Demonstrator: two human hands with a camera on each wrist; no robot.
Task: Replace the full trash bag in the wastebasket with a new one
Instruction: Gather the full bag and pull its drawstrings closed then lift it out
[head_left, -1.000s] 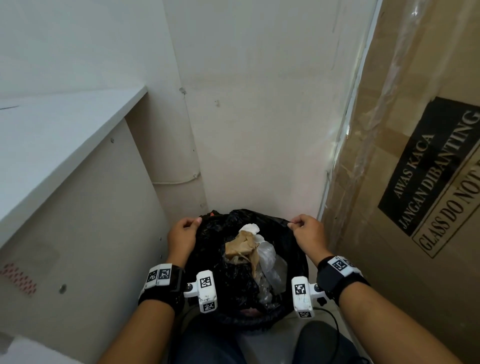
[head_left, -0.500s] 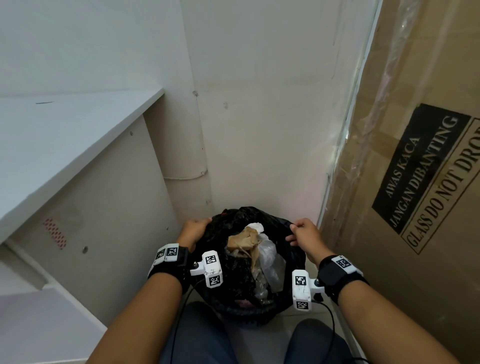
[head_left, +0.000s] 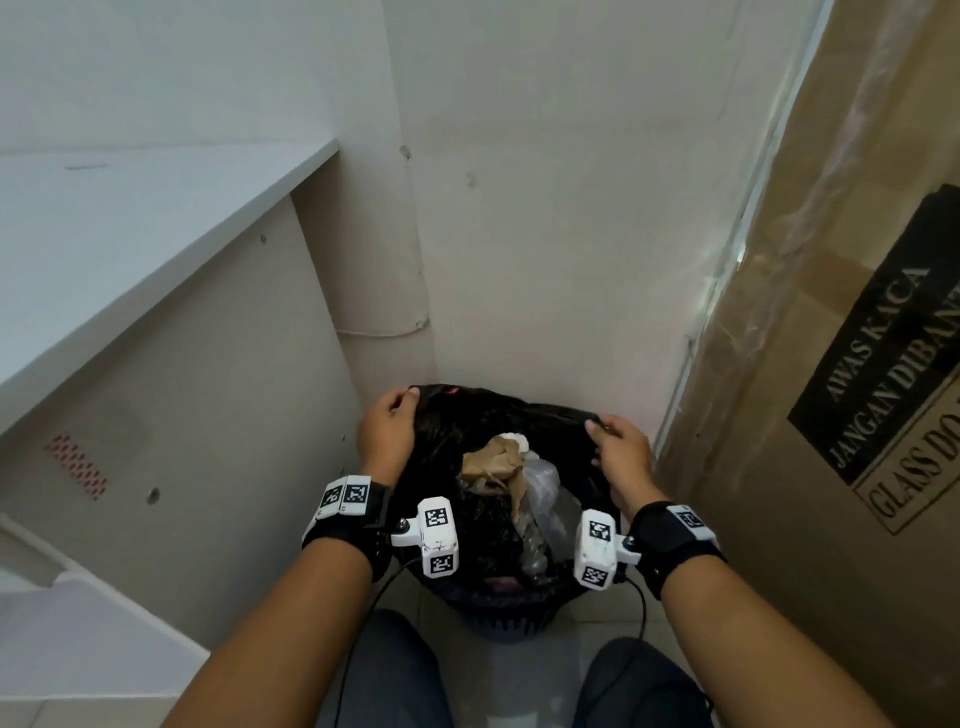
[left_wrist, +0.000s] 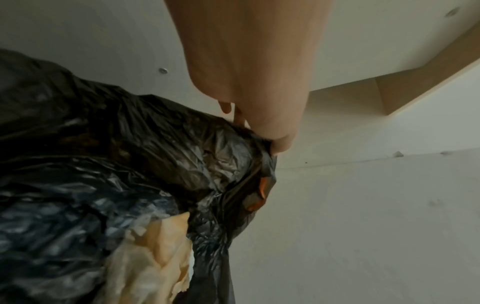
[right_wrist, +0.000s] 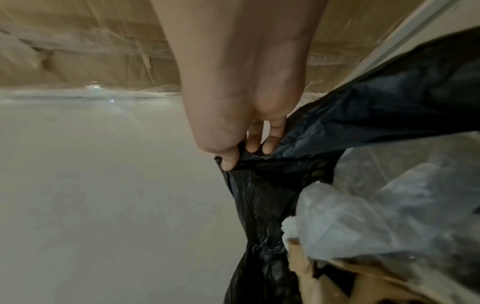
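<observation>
the full black trash bag (head_left: 467, 431) sits in the dark wastebasket (head_left: 511, 621), in a corner between a white cabinet (head_left: 156, 415) and a cardboard box (head_left: 831, 415). the left hand (head_left: 387, 434) and right hand (head_left: 621, 452) each pinch its rim on opposite sides. crumpled brown paper (head_left: 493, 457) and clear plastic (head_left: 545, 488) heap high; an uneven lift could probably spill them, or tear the thin film.

Dim, soft light, wrist views blurry
</observation>
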